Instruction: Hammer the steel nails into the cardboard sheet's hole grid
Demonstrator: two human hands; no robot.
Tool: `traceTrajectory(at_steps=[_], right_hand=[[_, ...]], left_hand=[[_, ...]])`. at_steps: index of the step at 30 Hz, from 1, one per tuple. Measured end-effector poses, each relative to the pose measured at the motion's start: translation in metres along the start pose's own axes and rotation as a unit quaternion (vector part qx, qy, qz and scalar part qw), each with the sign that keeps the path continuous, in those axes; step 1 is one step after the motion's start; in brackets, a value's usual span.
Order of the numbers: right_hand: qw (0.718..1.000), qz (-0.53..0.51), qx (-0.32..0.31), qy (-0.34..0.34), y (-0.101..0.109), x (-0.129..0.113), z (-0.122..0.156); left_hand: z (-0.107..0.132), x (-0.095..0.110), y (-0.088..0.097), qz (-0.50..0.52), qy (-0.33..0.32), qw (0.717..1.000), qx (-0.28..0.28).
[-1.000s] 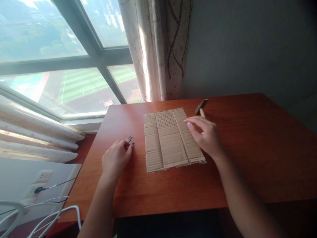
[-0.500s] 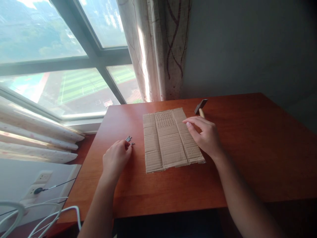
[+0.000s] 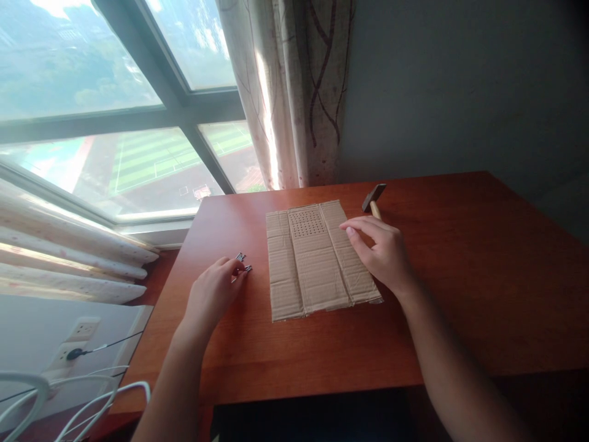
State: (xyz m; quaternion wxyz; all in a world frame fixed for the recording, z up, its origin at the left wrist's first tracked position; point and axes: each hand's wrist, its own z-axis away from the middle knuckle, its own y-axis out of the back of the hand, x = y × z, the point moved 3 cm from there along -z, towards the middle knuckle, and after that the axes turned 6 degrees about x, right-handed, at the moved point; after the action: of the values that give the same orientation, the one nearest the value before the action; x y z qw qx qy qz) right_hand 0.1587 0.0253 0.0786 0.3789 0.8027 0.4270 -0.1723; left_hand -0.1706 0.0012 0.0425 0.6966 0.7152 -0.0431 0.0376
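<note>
Left grip (image 3: pixel 216 290) bends over the small metal nails (image 3: pixel 248 269) on the bench (image 3: pixel 248 362); I can't tell whether its fingertips are clamped on any. Half a second ago its wrist sat slightly further right, and fewer of the nails showed past its fingers. Right grip (image 3: pixel 383 248), thumb and forefinger nearly together, is over the cardboard's right edge, and I can't tell if it pinches anything. That cardboard (image 3: pixel 317 270) lies between the hands, unmoved, its dotted patch (image 3: pixel 307 223) toward the far side. Beyond the right hand rests a hammer (image 3: pixel 374 197), also unmoved.
</note>
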Motion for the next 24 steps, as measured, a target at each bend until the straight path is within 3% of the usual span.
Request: traceTrajectory(at_steps=[16,24], right_hand=[[1.000,0.001,0.003,0.012,0.001,-0.002,-0.001],[1.000,0.000,-0.004,0.010,0.000,-0.001,0.001]], left_hand=[[0.001,-0.007,-0.002,-0.025,0.029,0.996,0.075],[-0.022,0.004,-0.015,-0.053,0.012,0.987,0.153]])
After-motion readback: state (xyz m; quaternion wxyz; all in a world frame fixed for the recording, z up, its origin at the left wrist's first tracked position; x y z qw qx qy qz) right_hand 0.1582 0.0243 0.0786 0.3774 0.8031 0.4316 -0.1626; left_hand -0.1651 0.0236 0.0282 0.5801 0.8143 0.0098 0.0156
